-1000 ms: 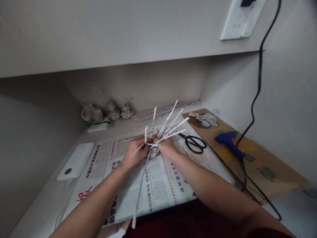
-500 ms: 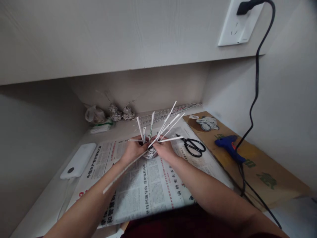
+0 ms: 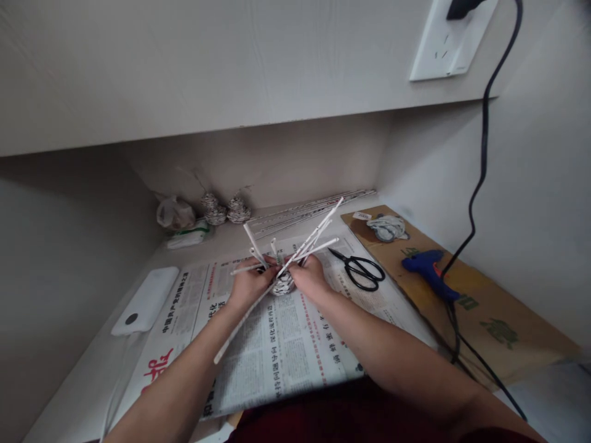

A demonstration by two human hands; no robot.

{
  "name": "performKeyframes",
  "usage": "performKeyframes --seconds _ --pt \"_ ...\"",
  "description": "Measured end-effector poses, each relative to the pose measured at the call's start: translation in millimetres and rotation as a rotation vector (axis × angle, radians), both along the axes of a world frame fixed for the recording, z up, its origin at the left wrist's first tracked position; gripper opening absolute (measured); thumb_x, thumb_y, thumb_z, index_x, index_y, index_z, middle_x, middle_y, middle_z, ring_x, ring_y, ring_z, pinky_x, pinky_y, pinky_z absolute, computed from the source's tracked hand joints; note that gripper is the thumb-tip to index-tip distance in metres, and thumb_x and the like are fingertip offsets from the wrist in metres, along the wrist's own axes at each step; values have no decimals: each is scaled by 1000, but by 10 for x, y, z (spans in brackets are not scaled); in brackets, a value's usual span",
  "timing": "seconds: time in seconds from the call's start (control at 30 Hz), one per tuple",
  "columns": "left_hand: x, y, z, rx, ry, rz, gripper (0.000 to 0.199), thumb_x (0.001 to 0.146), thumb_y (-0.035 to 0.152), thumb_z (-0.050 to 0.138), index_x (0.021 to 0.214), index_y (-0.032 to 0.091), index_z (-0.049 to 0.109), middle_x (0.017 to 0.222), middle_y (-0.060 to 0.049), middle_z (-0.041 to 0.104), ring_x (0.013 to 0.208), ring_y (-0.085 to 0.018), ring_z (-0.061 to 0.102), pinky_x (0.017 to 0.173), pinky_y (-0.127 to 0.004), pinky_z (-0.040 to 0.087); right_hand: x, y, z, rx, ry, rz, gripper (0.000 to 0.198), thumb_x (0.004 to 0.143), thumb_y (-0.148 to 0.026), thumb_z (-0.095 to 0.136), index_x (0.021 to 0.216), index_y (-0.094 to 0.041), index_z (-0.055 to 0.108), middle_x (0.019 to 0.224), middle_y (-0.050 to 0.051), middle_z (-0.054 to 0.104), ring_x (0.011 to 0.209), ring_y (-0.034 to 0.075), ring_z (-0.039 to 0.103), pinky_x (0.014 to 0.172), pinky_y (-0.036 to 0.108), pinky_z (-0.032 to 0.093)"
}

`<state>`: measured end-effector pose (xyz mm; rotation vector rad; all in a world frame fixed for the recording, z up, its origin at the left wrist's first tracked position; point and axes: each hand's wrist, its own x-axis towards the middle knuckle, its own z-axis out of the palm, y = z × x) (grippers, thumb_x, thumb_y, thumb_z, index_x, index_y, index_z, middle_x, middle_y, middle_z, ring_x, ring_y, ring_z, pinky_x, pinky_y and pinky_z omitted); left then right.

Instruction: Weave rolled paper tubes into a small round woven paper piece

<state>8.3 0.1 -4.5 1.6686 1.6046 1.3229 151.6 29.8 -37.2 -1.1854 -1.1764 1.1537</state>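
Between my hands is a small round basket (image 3: 283, 285) woven from rolled paper, with several white paper tubes (image 3: 318, 229) fanning up and outward from it. My left hand (image 3: 250, 284) grips its left side, thumb near the rim. On the right side my right hand (image 3: 309, 275) is closed around the weave and the base of the tubes. One long paper tube (image 3: 240, 323) slants from between the thumbs down over my left forearm. My fingertips are hidden behind the basket and tubes.
Newspaper (image 3: 258, 369) covers the tabletop. Black scissors (image 3: 362, 272) lie to the right, and a blue glue gun (image 3: 429, 271) with a black cord rests on cardboard (image 3: 521, 320). A white power bank (image 3: 146, 300) sits left. Woven gourd shapes (image 3: 215, 209) and loose paper tubes (image 3: 295, 215) are at the back.
The basket has turned and tilted in my hands, so the upright tubes lean lower and point differently. The long tube's lower end has shifted right. Both hands keep their hold.
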Motion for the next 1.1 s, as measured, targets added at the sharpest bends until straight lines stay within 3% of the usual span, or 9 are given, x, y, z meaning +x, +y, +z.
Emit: performKeyframes --seconds 0.13,0.3,0.4,0.53,0.8,0.97,1.1 --pt "-8 -17 -63 96 57 -25 7 74 23 69 76 19 74 80 -4 76 77 -21 70 77 -33 56 6 -2 20 -6 29 5 16 66 -30 65 78 -20 69 75 1 73 74 21 69 66 29 52" --pt "-5 -52 -63 77 172 -20 16 80 29 66 84 18 77 79 -7 77 71 -20 70 71 -31 55 21 4 43 -25 128 47 17 65 -30 67 78 -19 69 75 1 73 73 21 69 66 28 53" --pt "1 -56 -37 106 211 56 17 80 28 65 84 17 77 82 -7 77 71 -19 69 71 -30 54 21 5 35 -26 93 73 18 65 -31 69 78 -19 69 75 2 73 73 21 69 66 29 53" --pt "1 -33 -35 60 150 124 15 76 26 67 83 17 76 79 -5 77 69 -19 69 68 -28 53 11 3 25 -44 42 82 19 67 -35 68 76 -19 67 69 2 71 64 19 66 60 28 52" --pt "8 -6 -49 16 -46 79 13 71 27 70 77 16 71 71 -3 75 61 -16 66 59 -24 52 16 3 36 3 49 98 20 69 -32 66 84 -19 70 75 1 73 69 18 67 65 27 53" --pt "12 -5 -42 32 -45 69 12 70 27 71 75 16 70 70 -3 74 60 -15 65 59 -24 52 15 18 38 -38 16 109 21 68 -38 71 77 -19 69 71 2 73 67 19 68 62 28 53" --pt "20 -15 -58 42 23 94 9 73 24 68 77 17 71 71 -3 73 61 -16 65 61 -25 51 29 -7 59 19 -28 93 20 70 -37 69 77 -19 69 73 3 74 70 20 68 64 27 52"
